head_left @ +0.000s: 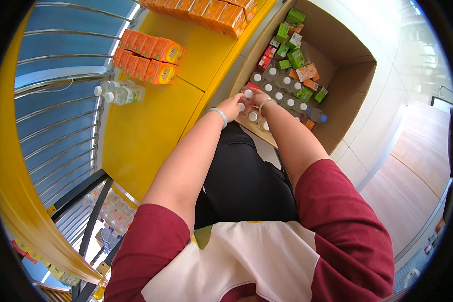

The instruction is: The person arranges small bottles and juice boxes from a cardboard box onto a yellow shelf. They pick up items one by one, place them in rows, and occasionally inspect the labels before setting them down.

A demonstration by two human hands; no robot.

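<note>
- Bottles first: we have both hands down in the cardboard box (355,75), at its near edge, closing on one white-capped plastic bottle (247,95) among a packed row of the same.
- Our left hand (232,104) and right hand (257,96) meet around that bottle; the fingers seem wrapped on it, though we cannot tell how firmly.
- We judge it a full drink bottle: moderately heavy, smooth, a bit slippery, thin walls that give if squeezed. Best taken at the neck under the cap, or around the shoulder.
- Green juice cartons (293,38) fill the box's far corner, with a few red and orange ones between them and the bottles.
- Orange cartons (148,55) sit in a block at the yellow counter's (151,126) far left edge, two clear bottles (120,92) lying just in front of them.
</note>
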